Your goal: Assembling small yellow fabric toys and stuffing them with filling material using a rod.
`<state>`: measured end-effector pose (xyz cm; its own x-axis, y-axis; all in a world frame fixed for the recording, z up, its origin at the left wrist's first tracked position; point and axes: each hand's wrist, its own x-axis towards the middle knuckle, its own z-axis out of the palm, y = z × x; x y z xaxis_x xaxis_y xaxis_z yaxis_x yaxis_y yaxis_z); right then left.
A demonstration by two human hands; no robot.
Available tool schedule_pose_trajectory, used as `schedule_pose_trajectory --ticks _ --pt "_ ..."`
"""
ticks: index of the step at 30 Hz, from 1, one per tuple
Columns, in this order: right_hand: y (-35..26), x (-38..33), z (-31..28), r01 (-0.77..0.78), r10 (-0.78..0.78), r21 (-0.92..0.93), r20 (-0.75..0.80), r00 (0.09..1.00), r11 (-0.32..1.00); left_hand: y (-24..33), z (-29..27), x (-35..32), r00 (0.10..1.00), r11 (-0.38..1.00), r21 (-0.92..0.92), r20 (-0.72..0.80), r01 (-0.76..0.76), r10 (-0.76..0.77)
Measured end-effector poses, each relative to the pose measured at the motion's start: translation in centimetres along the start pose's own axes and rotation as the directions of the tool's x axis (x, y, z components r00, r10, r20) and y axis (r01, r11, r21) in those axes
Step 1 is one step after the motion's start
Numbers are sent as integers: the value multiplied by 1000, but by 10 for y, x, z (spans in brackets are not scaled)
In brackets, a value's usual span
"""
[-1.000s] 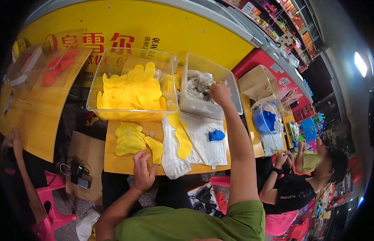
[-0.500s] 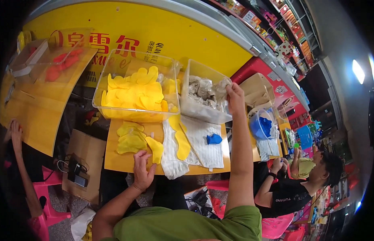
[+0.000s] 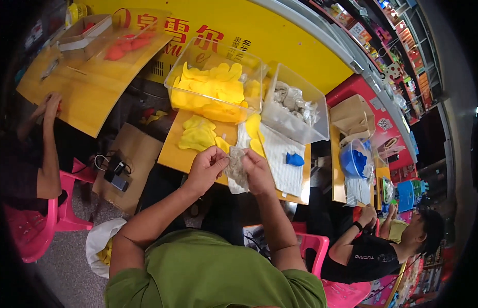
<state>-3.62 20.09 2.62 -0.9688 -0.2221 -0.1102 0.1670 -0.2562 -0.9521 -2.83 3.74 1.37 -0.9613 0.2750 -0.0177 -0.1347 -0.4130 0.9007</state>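
Observation:
Both my hands meet over the near edge of a yellow board (image 3: 169, 154) and hold one grey crumpled piece (image 3: 236, 165) between them. My left hand (image 3: 207, 165) pinches its left side, my right hand (image 3: 258, 170) grips its right side. Just beyond lie a pile of yellow rubber gloves (image 3: 198, 134), a white striped cloth (image 3: 282, 161) and a small blue piece (image 3: 295, 159). Further back stand a clear bin full of yellow gloves (image 3: 213, 87) and a clear bin of grey pieces (image 3: 295, 105).
Another person's arm (image 3: 46, 149) rests by a yellow table at the left, on a pink chair (image 3: 54, 215). A person in black (image 3: 372, 251) sits at the right. A blue bucket (image 3: 354, 160), a cardboard box (image 3: 352, 118) and a floor charger (image 3: 115, 172) are nearby.
My right hand has come back from the grey-pieces bin with a grey piece. My left hand left the board and joined it, so both now hold the piece.

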Motion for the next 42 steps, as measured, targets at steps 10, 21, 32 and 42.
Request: schedule_pose_trajectory --ticks 10,21,32,42 --pt "27 -25 8 198 -212 -137 -96 972 970 -12 -9 -20 995 993 -84 -39 85 -89" --pt "14 -39 15 228 -217 -177 82 973 957 25 -2 -31 905 583 722 147 -374 398" --pt "28 -40 4 137 -115 -181 123 986 974 42 -6 -32 971 679 697 121 -231 207" --pt "36 -45 -1 143 -140 -24 99 985 989 46 3 -33 909 550 731 257 -404 327"
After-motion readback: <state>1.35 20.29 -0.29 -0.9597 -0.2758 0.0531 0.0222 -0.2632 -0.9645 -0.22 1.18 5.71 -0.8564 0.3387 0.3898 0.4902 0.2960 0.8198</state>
